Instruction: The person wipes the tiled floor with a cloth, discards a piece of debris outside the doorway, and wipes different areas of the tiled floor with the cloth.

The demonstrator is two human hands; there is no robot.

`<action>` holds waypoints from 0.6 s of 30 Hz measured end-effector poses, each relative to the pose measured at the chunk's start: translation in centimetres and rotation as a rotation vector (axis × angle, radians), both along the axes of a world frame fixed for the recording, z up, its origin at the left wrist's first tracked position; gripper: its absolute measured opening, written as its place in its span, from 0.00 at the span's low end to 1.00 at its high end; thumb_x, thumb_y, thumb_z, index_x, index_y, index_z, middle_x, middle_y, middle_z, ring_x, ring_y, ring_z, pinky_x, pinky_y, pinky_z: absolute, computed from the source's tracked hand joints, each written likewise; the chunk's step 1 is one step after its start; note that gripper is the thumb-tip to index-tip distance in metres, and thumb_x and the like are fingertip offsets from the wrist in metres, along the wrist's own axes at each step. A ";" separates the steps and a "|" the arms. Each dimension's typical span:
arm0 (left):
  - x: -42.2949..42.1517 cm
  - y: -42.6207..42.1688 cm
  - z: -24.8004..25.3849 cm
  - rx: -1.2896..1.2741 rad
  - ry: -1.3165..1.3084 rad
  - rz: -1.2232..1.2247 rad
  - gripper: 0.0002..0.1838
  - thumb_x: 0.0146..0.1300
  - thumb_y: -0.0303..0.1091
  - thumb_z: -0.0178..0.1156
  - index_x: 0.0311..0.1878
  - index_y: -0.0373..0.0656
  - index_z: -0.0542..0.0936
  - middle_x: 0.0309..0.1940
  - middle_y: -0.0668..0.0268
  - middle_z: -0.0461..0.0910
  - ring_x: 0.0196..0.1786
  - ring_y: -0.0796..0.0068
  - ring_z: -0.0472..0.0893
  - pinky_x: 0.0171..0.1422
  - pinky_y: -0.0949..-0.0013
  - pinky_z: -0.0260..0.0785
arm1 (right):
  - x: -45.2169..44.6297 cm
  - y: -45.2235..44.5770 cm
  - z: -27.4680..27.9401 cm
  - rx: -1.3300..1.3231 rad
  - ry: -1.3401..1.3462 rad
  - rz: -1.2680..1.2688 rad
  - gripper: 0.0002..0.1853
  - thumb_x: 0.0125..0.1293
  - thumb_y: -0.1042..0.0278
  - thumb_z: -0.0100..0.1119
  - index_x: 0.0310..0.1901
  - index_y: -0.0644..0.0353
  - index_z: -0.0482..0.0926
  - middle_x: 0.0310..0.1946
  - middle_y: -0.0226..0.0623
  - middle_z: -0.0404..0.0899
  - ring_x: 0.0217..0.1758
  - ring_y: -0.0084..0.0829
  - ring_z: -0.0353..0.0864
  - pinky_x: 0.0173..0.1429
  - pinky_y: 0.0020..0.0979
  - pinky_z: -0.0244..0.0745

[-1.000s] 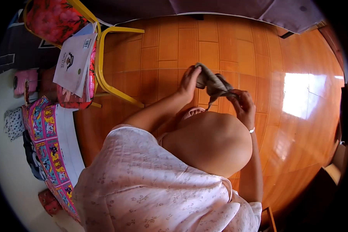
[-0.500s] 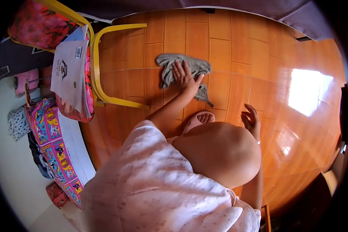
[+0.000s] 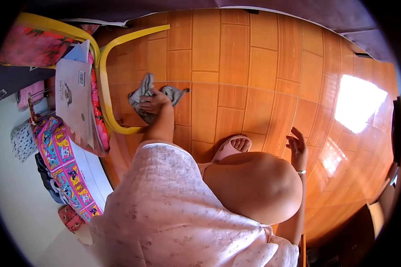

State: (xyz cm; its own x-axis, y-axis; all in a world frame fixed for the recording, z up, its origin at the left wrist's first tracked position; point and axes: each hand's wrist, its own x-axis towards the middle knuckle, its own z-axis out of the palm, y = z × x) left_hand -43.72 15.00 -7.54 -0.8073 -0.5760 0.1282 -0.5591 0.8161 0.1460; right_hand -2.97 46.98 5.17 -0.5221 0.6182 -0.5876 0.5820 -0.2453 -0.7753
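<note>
On the tiled floor lies a bunched grey cloth, beside the leg frame of the yellow chair. My left hand presses down on it, with the fingers bent into its folds and the thumb along the top. One part of the cloth spreads to the right of the hand, ending in a small dark tip. My right hand hangs beside my raised knee, fingers loosely apart and holding nothing. A bracelet circles that wrist.
The yellow chair frame stands at the left, with a paper-like bag or folder on its red floral seat. A patterned pink cloth hangs farther left. My foot in a pink slipper is on the orange tiles.
My left hand and the grey cloth have moved left across the floor, close to the chair leg. The cloth is more bunched. My right hand remains beside the knee.
</note>
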 end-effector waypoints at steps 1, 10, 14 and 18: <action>-1.0 -0.3 -0.2 -0.049 0.042 0.058 0.46 0.63 0.70 0.40 0.73 0.44 0.56 0.72 0.38 0.49 0.74 0.43 0.52 0.76 0.47 0.42 | -0.2 -0.2 0.5 -0.004 0.000 -0.030 0.20 0.70 0.67 0.55 0.61 0.61 0.71 0.55 0.33 0.76 0.49 0.24 0.80 0.46 0.26 0.79; -11.5 -0.2 0.7 -0.066 -0.029 -0.069 0.46 0.62 0.72 0.40 0.72 0.44 0.59 0.70 0.38 0.55 0.72 0.44 0.57 0.75 0.47 0.45 | 1.5 -0.6 2.0 -0.092 -0.175 -0.098 0.20 0.72 0.67 0.52 0.62 0.63 0.69 0.57 0.40 0.75 0.51 0.29 0.80 0.47 0.28 0.79; -11.8 -0.6 -0.6 -0.014 0.036 -0.354 0.34 0.69 0.57 0.41 0.70 0.43 0.62 0.71 0.48 0.57 0.72 0.50 0.58 0.75 0.54 0.51 | 1.4 -1.1 2.1 -0.116 -0.172 -0.142 0.20 0.72 0.67 0.52 0.62 0.63 0.69 0.57 0.40 0.75 0.51 0.29 0.80 0.46 0.27 0.79; -8.1 3.5 -0.6 0.019 0.128 -0.600 0.27 0.70 0.43 0.44 0.69 0.41 0.63 0.70 0.50 0.59 0.72 0.52 0.59 0.74 0.56 0.53 | 0.6 -1.7 1.2 -0.169 -0.134 -0.160 0.20 0.72 0.68 0.50 0.63 0.62 0.69 0.57 0.41 0.74 0.51 0.30 0.80 0.46 0.27 0.79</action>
